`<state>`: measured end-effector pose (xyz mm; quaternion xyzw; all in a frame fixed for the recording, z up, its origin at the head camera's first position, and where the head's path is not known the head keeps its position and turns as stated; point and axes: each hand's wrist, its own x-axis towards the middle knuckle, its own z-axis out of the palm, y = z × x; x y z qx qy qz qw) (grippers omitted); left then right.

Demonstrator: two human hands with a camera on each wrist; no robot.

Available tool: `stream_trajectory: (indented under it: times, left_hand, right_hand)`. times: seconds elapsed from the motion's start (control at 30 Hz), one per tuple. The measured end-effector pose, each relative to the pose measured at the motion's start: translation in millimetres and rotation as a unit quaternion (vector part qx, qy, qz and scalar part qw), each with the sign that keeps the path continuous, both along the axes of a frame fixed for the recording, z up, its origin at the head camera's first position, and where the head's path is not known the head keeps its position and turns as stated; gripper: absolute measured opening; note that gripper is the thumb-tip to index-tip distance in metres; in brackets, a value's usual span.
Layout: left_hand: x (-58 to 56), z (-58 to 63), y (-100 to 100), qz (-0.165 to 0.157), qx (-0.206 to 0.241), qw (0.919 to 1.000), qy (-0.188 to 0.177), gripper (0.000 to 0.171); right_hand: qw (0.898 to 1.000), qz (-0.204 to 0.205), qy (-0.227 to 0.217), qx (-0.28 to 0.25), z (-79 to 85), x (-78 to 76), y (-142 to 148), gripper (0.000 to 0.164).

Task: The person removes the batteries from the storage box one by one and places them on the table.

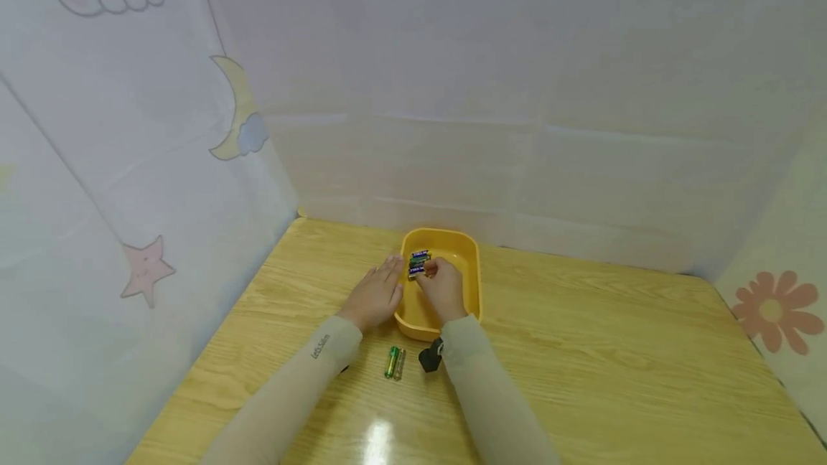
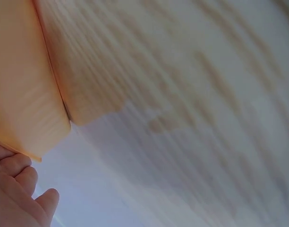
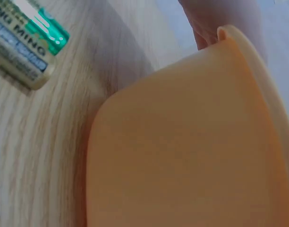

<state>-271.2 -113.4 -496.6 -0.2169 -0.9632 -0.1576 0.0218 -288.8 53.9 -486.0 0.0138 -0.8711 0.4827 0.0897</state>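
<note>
A yellow plastic bin [image 1: 470, 285] stands on the table, its side wall large in the left wrist view and the right wrist view. Inside it, several batteries [image 1: 418, 258] with dark blue and green wrappers lie in a row along the left side. My right hand [image 1: 444, 288] reaches into the bin, thumb and fingertips pinching a battery at the near end of that row; the fingers partly cover it. My left hand [image 1: 377, 294] lies along the bin's left edge, fingers extended and touching the rim. In the left wrist view, the left hand's fingers [image 2: 24, 175] show beside the bin wall.
Two more batteries lie side by side on the wooden table [image 1: 614, 350] in front of the bin: a green one [image 1: 391, 362] and a gold-silver one [image 1: 400, 364]. A black device [image 1: 429, 357] is on the right wrist. Pale printed sheets [image 1: 452, 92] rise behind the table.
</note>
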Motion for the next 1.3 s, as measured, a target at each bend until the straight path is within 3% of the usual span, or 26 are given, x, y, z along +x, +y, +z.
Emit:
stream_trajectory:
  times: [0.27, 0.63, 0.97, 1.3]
  left_hand:
    - [2.5, 2.6, 1.4, 0.002, 0.003, 1.0, -0.003, 0.057]
    - [1.2, -0.1, 0.1, -0.001, 0.001, 0.9999, 0.012, 0.057]
    - [3.2, 3.0, 1.4, -0.005, 0.0, 1.0, 0.002, 0.057]
    - [2.7, 2.0, 1.0, 0.0, 0.001, 1.0, 0.007, 0.058]
  right_hand:
    - [0.999, -0.026, -0.024, -0.011, -7.1, -10.5, -6.1, 0.027]
    - [0.997, -0.057, -0.037, 0.04, -12.7, -11.2, -15.5, 0.042]
    - [0.996, -0.017, 0.005, 0.087, -19.3, -8.6, -13.8, 0.025]
    - [0.989, 0.008, -0.053, 0.141, -18.6, -9.1, -16.5, 0.034]
